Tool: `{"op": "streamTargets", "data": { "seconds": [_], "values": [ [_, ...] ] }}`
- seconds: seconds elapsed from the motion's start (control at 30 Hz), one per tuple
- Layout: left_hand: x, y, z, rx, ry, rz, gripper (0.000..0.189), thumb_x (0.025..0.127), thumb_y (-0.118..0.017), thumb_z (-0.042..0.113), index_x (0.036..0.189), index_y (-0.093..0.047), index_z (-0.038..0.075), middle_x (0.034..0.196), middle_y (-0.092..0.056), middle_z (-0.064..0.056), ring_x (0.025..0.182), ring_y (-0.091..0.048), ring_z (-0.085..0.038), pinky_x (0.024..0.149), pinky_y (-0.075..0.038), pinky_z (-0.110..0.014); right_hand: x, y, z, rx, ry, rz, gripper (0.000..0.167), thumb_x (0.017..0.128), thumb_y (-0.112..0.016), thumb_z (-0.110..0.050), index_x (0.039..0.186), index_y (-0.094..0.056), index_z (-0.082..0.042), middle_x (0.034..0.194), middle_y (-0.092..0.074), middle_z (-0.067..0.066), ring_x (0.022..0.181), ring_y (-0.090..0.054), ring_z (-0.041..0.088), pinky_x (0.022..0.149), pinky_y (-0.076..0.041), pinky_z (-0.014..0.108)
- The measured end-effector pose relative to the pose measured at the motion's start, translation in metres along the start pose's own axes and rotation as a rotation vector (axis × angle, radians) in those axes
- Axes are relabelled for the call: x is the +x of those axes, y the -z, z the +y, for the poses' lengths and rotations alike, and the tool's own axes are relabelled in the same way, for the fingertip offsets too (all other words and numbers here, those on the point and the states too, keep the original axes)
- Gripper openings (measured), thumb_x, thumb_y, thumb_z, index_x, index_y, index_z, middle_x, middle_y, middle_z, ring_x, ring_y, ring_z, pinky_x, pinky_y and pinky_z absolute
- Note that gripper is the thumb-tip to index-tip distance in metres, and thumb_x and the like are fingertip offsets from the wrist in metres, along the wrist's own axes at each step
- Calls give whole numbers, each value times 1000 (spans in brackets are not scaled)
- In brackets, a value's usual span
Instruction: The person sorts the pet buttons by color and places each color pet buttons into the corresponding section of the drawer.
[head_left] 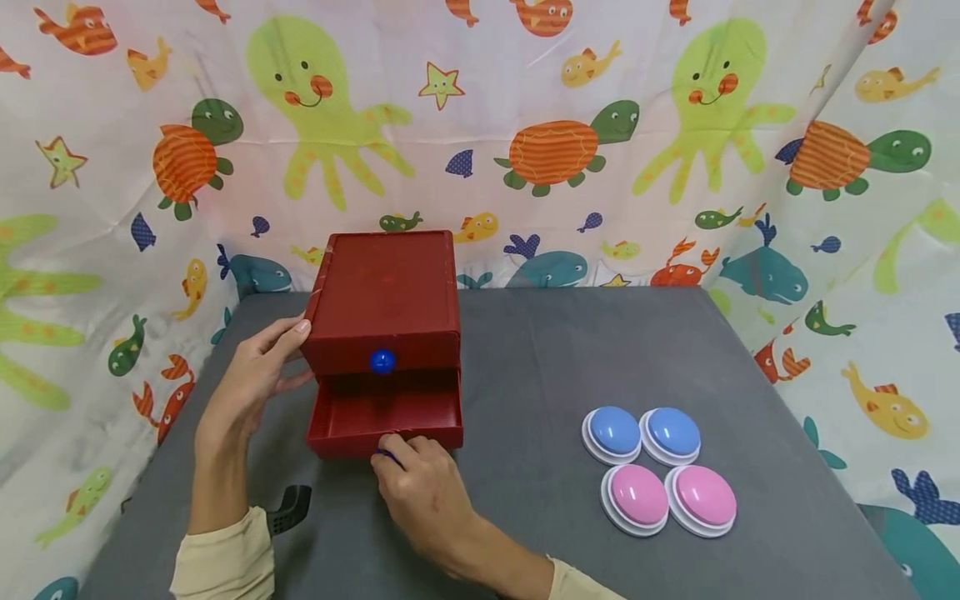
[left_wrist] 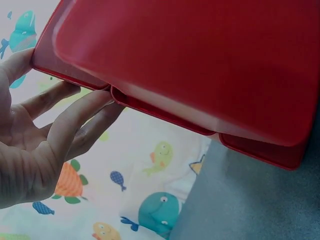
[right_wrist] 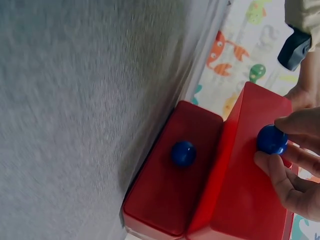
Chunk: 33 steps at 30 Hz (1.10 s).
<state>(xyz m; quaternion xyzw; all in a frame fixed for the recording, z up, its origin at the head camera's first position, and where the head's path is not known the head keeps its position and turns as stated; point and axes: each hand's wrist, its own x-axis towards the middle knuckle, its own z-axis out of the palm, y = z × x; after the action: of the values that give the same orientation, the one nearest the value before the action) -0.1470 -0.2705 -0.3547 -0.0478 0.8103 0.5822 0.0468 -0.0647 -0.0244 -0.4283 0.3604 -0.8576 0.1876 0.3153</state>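
A red two-drawer box [head_left: 382, 283] stands on the grey table, its upper drawer [head_left: 420, 353] closed, with a round blue knob [head_left: 382, 361] on the front. The lower drawer [head_left: 345, 444] is pulled out, and its red inside shows. My right hand [head_left: 431, 492] is at the front of this lower drawer; in the right wrist view its thumb and fingers pinch the lower drawer's blue knob [right_wrist: 272, 139]. With extended fingers, my left hand [head_left: 251, 371] touches the box's left side; the left wrist view shows those fingertips [left_wrist: 102, 97] against the red edge.
To the right on the table [head_left: 525, 350] sit two blue push buttons [head_left: 615, 431] and two pink ones [head_left: 637, 494], on white bases. A curtain [head_left: 480, 108] with sea animals hangs behind and at both sides. A black strap [head_left: 291, 508] sticks out by the left sleeve.
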Motion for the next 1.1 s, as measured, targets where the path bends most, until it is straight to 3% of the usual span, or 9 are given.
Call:
{"op": "streamTargets", "data": {
  "seconds": [0.43, 0.63, 0.73, 0.8, 0.93, 1.03, 1.1],
  "values": [
    [2, -1, 3, 24, -24, -11, 75, 104, -48, 60, 165, -33, 18, 167, -37, -15, 146, -47, -43, 96, -57, -42, -8, 10, -8, -6, -14, -12, 5, 89, -82, -16, 93, -82, -19, 97, -74, -7, 71, -67, 8, 70, -60, 18],
    [3, -1, 5, 17, -26, 0, 75, 105, -47, 60, 165, -33, 17, 167, -38, -15, 146, -47, -42, 96, -57, -41, -6, 27, -7, 8, -1, -132, 28, 87, -86, -27, 114, -80, -19, 111, -77, -6, 78, -73, 5, 81, -63, 18],
    [2, 0, 5, 18, -16, 10, 76, 104, -47, 61, 164, -33, 17, 167, -38, -15, 146, -46, -41, 96, -57, -41, -6, 41, -4, 91, -14, -159, 36, 88, -85, -30, 122, -77, -18, 117, -77, -3, 86, -75, 6, 86, -63, 21],
    [2, 1, 3, 21, -4, 13, 76, 104, -47, 62, 164, -34, 17, 167, -38, -15, 145, -47, -40, 96, -57, -41, -7, 52, 3, 173, -41, -126, 32, 91, -83, -27, 120, -77, -16, 116, -76, -1, 89, -76, 7, 87, -63, 21],
    [0, 0, 1, 31, 5, 16, 75, 104, -48, 61, 164, -35, 17, 165, -40, -15, 138, -52, -33, 95, -60, -37, -12, 73, 30, 273, -99, 51, 25, 90, -82, -13, 114, -78, -10, 108, -75, 2, 87, -76, 8, 83, -63, 20],
    [1, -1, 1, 44, -2, 20, 75, 104, -49, 60, 164, -36, 16, 163, -42, -15, 132, -54, -27, 91, -62, -33, -18, 88, 59, 212, -150, 129, 30, 86, -83, -7, 116, -77, -8, 106, -74, 5, 83, -75, 11, 75, -64, 21],
    [2, -1, 2, 47, -7, 23, 75, 104, -48, 60, 164, -36, 16, 163, -42, -16, 130, -55, -26, 90, -63, -32, -22, 95, 81, 124, -206, 100, 31, 85, -83, -7, 115, -76, -6, 106, -73, 8, 82, -75, 15, 72, -65, 26]
  ]
}}
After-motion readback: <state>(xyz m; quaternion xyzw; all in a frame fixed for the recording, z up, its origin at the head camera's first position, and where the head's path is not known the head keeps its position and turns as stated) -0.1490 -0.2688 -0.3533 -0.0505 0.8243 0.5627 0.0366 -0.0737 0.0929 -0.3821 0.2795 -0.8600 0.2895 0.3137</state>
